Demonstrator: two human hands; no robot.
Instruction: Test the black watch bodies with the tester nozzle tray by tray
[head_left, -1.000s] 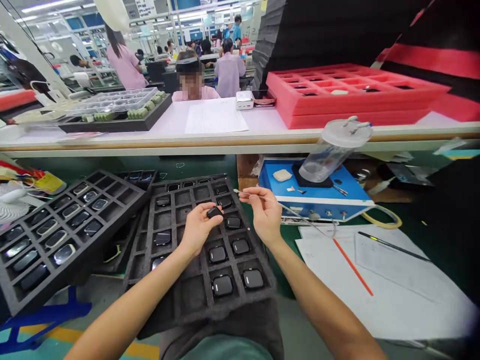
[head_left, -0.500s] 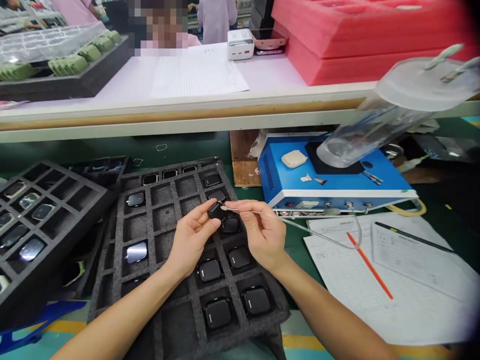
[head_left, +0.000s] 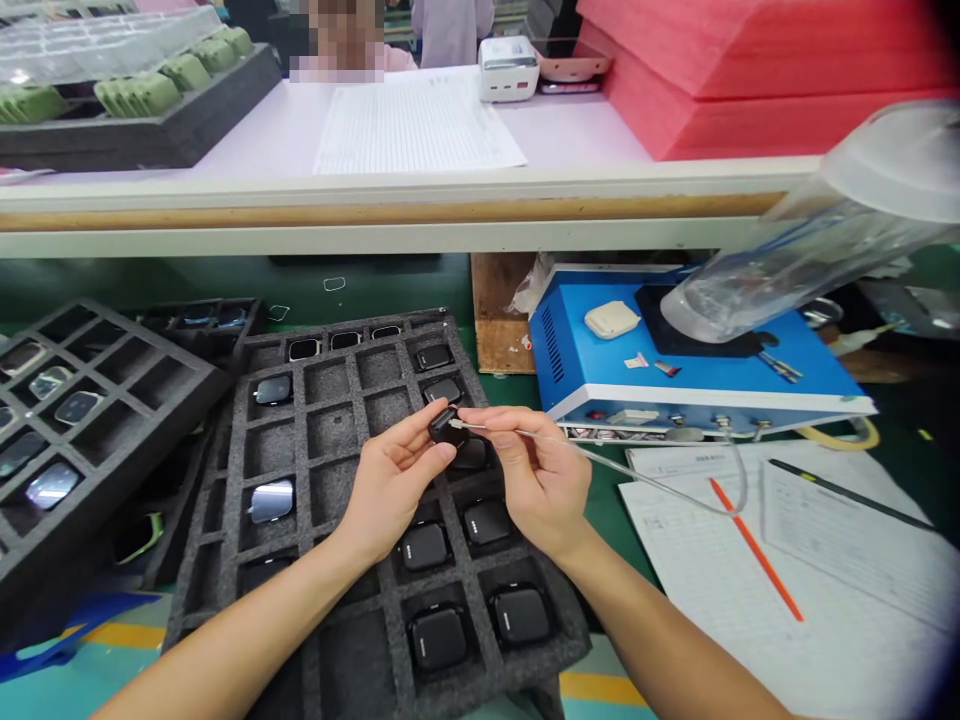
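Observation:
My left hand (head_left: pixel 394 480) pinches a small black watch case (head_left: pixel 444 426) between thumb and fingers, holding it tilted above the foam tray. My right hand (head_left: pixel 544 475) grips the end of a thin clear tube (head_left: pixel 615 465) and its slim tip. That tip meets the side of the watch case; the exact contact point is too small to make out. Below both hands lies the dark grey foam tray (head_left: pixel 302 440). Several black watch cases, such as this one (head_left: pixel 439 636), sit in its right-hand pockets. A shiny-faced watch (head_left: pixel 271 501) rests in a left pocket.
Another foam tray (head_left: pixel 187 385) with watches leans at left. A blue machine box (head_left: pixel 712 385) stands at right, bearing a clear cylinder (head_left: pixel 742 280). Papers (head_left: pixel 697 580) with an orange stick (head_left: pixel 756 548) lie before it. A shelf edge (head_left: pixel 375 240) crosses behind; a person sits beyond.
The view has shifted slightly, moving the surroundings in the picture. Both hands stay together at the watch case, which appears turned a little. The tube tip remains against it.

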